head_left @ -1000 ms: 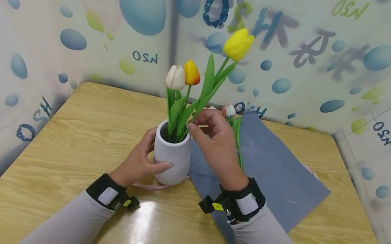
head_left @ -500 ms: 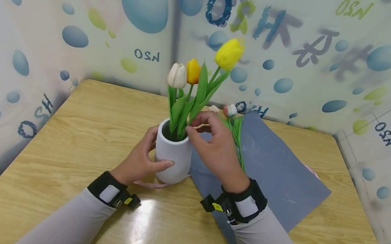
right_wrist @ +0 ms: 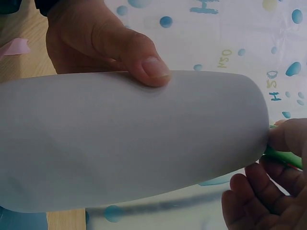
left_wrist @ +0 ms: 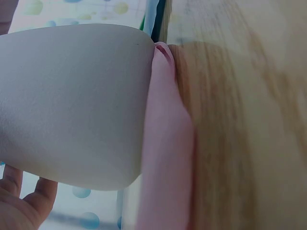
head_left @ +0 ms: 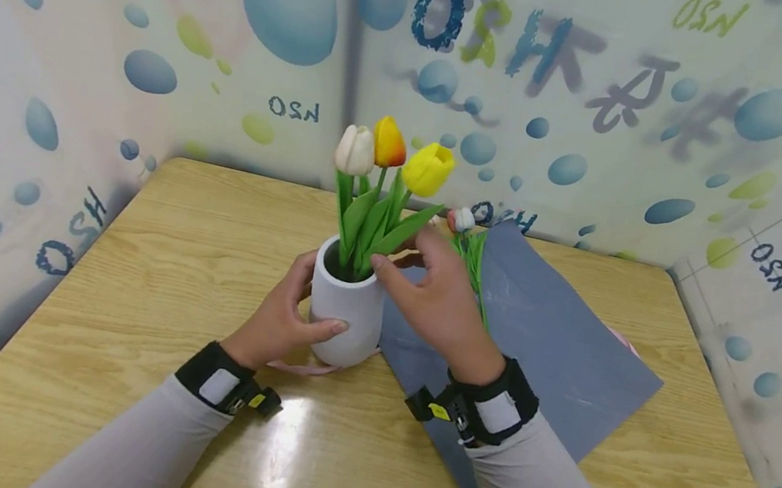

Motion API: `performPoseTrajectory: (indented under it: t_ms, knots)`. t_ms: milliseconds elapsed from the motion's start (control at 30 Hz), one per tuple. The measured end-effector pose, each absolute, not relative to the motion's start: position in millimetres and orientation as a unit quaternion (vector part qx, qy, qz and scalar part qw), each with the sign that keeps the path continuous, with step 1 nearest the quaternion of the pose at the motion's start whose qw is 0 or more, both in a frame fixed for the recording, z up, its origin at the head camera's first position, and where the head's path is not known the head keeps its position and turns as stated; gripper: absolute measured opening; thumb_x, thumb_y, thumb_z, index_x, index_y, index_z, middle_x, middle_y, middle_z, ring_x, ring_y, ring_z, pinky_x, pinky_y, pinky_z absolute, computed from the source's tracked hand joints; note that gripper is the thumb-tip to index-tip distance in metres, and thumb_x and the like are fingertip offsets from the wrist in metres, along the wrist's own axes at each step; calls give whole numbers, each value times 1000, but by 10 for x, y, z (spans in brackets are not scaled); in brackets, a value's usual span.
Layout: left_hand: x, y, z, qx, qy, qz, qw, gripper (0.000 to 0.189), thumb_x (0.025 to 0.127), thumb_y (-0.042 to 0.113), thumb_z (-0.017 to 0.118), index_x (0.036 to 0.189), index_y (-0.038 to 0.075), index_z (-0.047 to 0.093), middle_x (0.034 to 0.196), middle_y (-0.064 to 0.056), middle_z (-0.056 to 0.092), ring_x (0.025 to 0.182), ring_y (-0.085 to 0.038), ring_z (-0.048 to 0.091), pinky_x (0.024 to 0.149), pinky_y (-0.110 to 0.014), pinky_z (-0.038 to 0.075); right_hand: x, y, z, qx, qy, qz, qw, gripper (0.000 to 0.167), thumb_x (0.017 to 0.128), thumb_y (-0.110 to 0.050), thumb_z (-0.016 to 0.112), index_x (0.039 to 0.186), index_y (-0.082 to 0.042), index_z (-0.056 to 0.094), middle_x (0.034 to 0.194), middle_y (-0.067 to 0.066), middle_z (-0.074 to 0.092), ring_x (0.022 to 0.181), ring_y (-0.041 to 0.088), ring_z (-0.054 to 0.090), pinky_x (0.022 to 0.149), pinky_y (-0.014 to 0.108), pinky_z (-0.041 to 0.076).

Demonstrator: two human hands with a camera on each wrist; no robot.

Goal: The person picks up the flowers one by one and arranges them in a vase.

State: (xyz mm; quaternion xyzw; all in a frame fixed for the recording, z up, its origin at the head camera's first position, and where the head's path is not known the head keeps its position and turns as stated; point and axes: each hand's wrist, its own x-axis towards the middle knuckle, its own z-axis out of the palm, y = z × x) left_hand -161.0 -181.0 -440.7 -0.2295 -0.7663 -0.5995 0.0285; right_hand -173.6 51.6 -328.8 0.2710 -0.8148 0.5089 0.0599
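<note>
My left hand (head_left: 279, 318) grips the white vase (head_left: 349, 322) from its left side, thumb across the front. A white tulip (head_left: 355, 152) and an orange-yellow tulip (head_left: 390, 143) stand in the vase. At the vase's right rim, my right hand (head_left: 434, 297) pinches a yellow tulip (head_left: 429, 170) low on its green stem and leaves. Its bloom leans right, slightly lower than the orange one. In the right wrist view the fingertips (right_wrist: 283, 136) are right at the vase mouth, with a bit of green (right_wrist: 288, 158) between them.
Grey-blue wrapping paper (head_left: 563, 362) lies on the wooden table (head_left: 150, 284) to the right, partly under the right arm. More tulips (head_left: 462, 220) with green stems lie on it behind the right hand. Pink ribbon (left_wrist: 168, 143) runs along the vase's base. A patterned wall (head_left: 232, 85) stands behind.
The yellow tulip has sunk well down into the vase, its bloom dropping from high above the others to about their level. The right hand stays at the rim; the left hand keeps holding the vase.
</note>
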Motion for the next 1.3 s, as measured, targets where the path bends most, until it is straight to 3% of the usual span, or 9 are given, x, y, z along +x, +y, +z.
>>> performPoseTrajectory:
  t_ms: [400, 567, 767, 1300]
  knots:
    - [-1624, -1814, -4419, -228, -767, -599, 29, 93, 85, 8, 83, 159, 25, 30, 154, -7, 48, 137, -23, 48, 116, -62, 36, -1759, 659, -3405, 257, -795, 542, 87, 22, 98, -9, 69, 118, -1, 64, 116, 13, 65, 111, 24, 62, 95, 44, 56]
    - [-1621, -1810, -4413, -230, -764, -602, 30, 92, 84, 5, 82, 159, 22, 31, 154, -7, 48, 136, -20, 48, 116, -60, 37, -1811, 794, -3446, 226, -804, 541, 103, 28, 99, -8, 68, 125, 0, 63, 127, 14, 66, 111, 23, 62, 95, 39, 54]
    - [-1615, -1808, -4413, -232, -762, -604, 28, 92, 84, 3, 81, 159, 20, 31, 153, -9, 48, 136, -21, 49, 115, -60, 37, -1887, 971, -3443, 196, -813, 535, 119, 32, 99, -8, 68, 130, 0, 62, 125, 14, 66, 111, 21, 61, 93, 29, 51]
    - [-1613, -1801, -4419, -226, -764, -604, 23, 93, 84, 2, 81, 159, 23, 30, 154, -8, 48, 136, -25, 50, 116, -60, 37, -2181, 1435, -3624, 87, -833, 535, 110, 39, 103, -23, 65, 136, -2, 59, 119, 14, 62, 110, 21, 60, 93, 31, 49]
